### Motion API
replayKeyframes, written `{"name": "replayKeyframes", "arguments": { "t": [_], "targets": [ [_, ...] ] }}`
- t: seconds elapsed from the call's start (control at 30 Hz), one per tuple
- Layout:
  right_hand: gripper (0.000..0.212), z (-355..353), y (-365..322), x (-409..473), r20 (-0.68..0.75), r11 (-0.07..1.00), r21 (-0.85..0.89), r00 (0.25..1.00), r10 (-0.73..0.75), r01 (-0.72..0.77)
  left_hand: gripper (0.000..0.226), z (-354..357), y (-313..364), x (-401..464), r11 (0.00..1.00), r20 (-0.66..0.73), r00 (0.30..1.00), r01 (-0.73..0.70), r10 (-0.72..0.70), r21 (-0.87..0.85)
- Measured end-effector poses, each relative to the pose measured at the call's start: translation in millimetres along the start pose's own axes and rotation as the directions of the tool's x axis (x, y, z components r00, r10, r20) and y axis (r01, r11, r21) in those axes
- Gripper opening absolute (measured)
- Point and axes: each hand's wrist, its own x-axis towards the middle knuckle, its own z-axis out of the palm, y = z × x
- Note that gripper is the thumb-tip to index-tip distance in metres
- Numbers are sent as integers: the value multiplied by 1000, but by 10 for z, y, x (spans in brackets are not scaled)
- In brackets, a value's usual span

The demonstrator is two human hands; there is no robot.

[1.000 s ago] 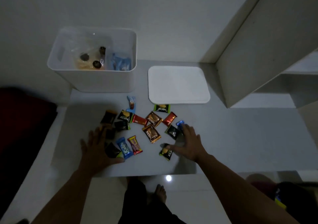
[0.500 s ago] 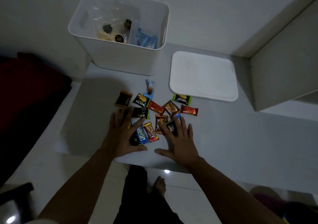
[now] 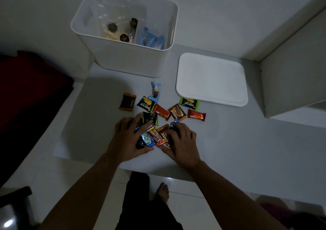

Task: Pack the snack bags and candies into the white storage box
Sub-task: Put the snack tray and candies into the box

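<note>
Candies point(image 3: 159, 123) in bright wrappers lay scattered mid-table, nearer its front edge, just in front of the white storage box point(image 3: 123, 56) at the table's point(image 3: 247, 141) back-left corner. The left hand point(image 3: 127, 139) and right hand point(image 3: 181, 141) pressed palm-down on the nearest wrappers, fingers spread, closed on nothing. Clear and blue snack bags point(image 3: 134, 30) sat inside the box. A white lid point(image 3: 211, 79) rested flat beside it.
</note>
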Motion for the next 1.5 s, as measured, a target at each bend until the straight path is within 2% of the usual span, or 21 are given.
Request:
{"name": "replayKeyframes", "arguments": {
  "t": [0.1, 0.17, 0.37, 0.47, 0.67, 0.8, 1.03, 1.13, 1.23, 1.37, 1.5],
  "targets": [
    [82, -15, -16, 35, 36, 998, -42, 998, -43, 44, 86, 5, 0, -11, 1000, -18, 1000, -20, 20, 8],
    [82, -8, -30, 73, 42, 995, -61, 996, -75, 77, 78, 28, -4, -16, 999, -25, 999, -30, 31, 12],
    [48, 78, -127, 209, -50, 996, -61, 996, -69, 66, 43, 97, -13, -31, 999, -99, 995, -31, 34, 41],
    [43, 130, -123, 256, -70, 996, -38, 994, -82, 80, 36, 123, -4, -33, 1000, -124, 992, -1, 5, 30],
    [48, 52, -26, 390, -3, 991, 117, 998, -59, 59, 36, 105, 65, 170, 983, -103, 979, 170, -177, -72],
    [49, -32, 8, 351, 67, 978, 209, 998, -16, 2, 42, 17, 59, 252, 969, -72, 976, 194, -206, -151],
    [50, -422, 36, 322, 83, 860, 443, 966, 244, -255, 44, -139, 175, 274, 904, 70, 947, 321, -314, -281],
    [51, -714, 55, 327, 78, 818, 481, 945, 318, -315, 43, -299, 282, 275, 873, 87, 926, 376, -368, -310],
    [42, -894, 55, 306, 70, 818, 468, 937, 342, -334, 41, -435, 360, 251, 842, 77, 904, 420, -420, -338],
    [41, -956, 9, 259, 86, 823, 448, 933, 349, -349, 40, -398, 390, 128, 873, 66, 903, 427, -424, -236],
    [43, -889, -42, 194, 130, 824, 425, 926, 354, -374, 73, -177, 388, -31, 937, 91, 939, 339, -332, -82]
  ]
}}
